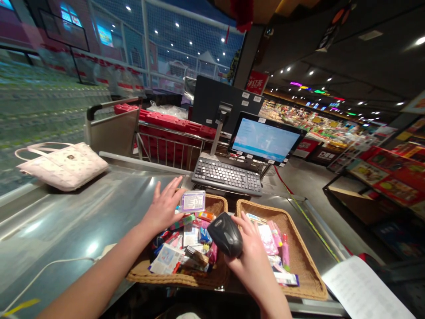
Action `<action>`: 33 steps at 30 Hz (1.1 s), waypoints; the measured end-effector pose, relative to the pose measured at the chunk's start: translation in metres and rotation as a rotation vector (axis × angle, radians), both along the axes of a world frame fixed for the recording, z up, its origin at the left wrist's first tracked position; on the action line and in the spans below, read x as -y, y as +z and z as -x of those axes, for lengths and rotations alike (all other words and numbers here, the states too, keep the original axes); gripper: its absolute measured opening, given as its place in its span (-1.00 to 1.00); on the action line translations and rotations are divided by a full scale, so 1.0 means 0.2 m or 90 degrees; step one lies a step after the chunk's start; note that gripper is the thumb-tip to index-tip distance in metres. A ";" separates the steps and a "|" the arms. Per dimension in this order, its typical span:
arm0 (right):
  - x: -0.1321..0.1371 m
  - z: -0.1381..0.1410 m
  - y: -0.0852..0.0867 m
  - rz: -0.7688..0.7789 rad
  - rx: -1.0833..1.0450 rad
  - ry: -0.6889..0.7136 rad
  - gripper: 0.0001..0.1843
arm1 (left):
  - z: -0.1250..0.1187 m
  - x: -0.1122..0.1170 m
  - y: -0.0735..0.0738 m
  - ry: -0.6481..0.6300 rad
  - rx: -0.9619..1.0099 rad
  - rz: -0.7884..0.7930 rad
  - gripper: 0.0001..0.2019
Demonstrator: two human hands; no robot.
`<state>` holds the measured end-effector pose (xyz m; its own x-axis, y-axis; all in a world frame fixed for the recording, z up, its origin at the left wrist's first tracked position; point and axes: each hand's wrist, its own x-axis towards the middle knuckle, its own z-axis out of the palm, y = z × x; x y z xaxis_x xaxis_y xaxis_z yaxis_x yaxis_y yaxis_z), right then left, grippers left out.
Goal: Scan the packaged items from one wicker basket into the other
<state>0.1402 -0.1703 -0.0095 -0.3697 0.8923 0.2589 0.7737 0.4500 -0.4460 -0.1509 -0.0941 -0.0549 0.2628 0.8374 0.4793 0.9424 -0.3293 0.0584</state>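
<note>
My left hand (pixel 166 204) is over the left wicker basket (pixel 219 204), its outer fingers spread. Between thumb and forefinger it grips a small flat clear-and-purple package (pixel 193 202) with a printed label. A black barcode scanner (pixel 226 235) is in my right hand (pixel 250 248), between the two baskets, its head tilted toward the left one. Many small packaged goods (pixel 191 232) fill the left basket. In the right wicker basket (pixel 307 266) lie fewer items, among them pink packets (pixel 265 239) and a pink tube (pixel 285 252).
Behind the baskets stand a black keyboard (pixel 229 175) and a lit monitor (pixel 265 139). A pale handbag (pixel 66 166) sits on the metal counter (pixel 122 190) at left, near a white cable (pixel 56 261). Printed paper (pixel 365 288) lies at right.
</note>
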 end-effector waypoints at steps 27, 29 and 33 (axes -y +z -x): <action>-0.08 0.05 -0.02 0.072 0.014 0.000 -0.40 | 0.05 0.15 -0.33 -0.088 -0.012 0.213 -0.38; -0.09 0.05 -0.02 0.072 0.013 0.000 -0.40 | 0.05 0.15 -0.35 -0.084 -0.024 0.236 -0.33; -0.09 0.04 -0.02 0.071 0.001 0.002 -0.41 | 0.05 0.14 -0.38 -0.085 -0.033 0.260 -0.25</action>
